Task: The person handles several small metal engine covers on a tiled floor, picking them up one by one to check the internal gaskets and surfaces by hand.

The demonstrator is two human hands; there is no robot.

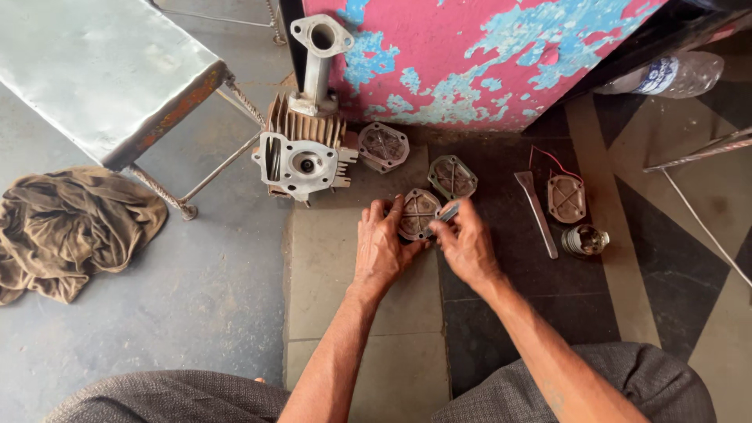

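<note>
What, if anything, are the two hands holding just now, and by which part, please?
The left hand steadies a round metal cover plate by its left edge; the right hand pinches a small metal tool against the plate's right edge.

Both forearms bare to the elbow, no sleeves in view. Left hand (381,247) and right hand (468,249): no gloves, rings, or watch. Below the wrists, legs in grey, finely textured woven trousers (603,376), loose over both knees.

We're losing the metal cover's (417,213) lower edge under both hands; small tool (448,210) is blurring, bottle (675,75) half shadowed.
</note>
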